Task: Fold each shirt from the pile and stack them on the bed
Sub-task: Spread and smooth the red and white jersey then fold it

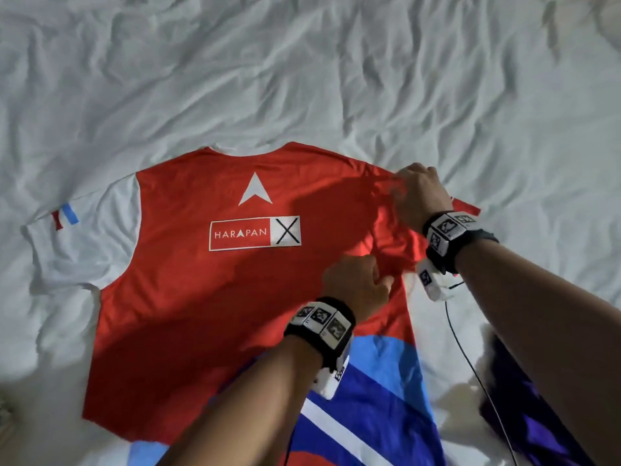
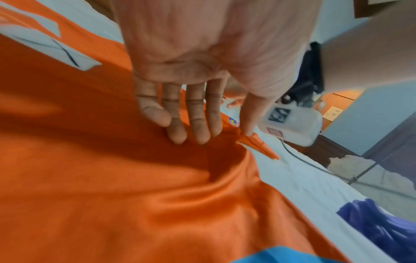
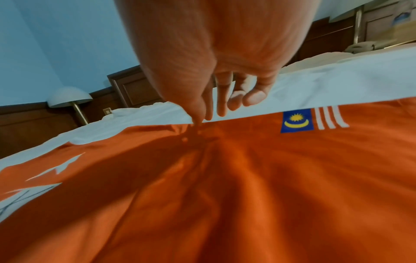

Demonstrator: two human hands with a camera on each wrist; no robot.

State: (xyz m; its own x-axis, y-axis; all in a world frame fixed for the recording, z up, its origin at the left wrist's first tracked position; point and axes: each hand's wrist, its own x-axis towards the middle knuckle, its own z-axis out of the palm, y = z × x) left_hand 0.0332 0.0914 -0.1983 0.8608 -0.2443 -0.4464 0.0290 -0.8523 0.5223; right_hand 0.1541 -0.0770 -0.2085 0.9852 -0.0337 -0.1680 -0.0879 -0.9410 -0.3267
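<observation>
A red T-shirt (image 1: 208,297) lies flat, back side up, on the rumpled white bed sheet (image 1: 302,79), collar at 12 o'clock and hem at 6 o'clock. At 9 o'clock its white sleeve (image 1: 84,237) is spread out, marked with short red and light-blue bars. Across the back sit a white arrowhead and a boxed "HARAPAN" print with a black X (smooth, matte lettering on soft knit).

The left hand (image 1: 356,284) reaches in from 6 o'clock, wrist band strapped on, and lands near the shirt's right side seam; in the left wrist view its fingers (image 2: 178,131) are straight and press the cloth while the thumb pinches a small raised fold against them. Blue, white and light-blue bands cross the hem at 5 o'clock.

The right hand (image 1: 420,193) comes from 4 o'clock to the shoulder at 2 o'clock, knuckles up; its thumb and forefinger pinch a tuck of red fabric, the other fingers (image 3: 254,97) loosely curled. A small flag patch (image 3: 297,121) sits on the red right sleeve. Dark purple cloth (image 1: 524,415) lies at 4 o'clock.
</observation>
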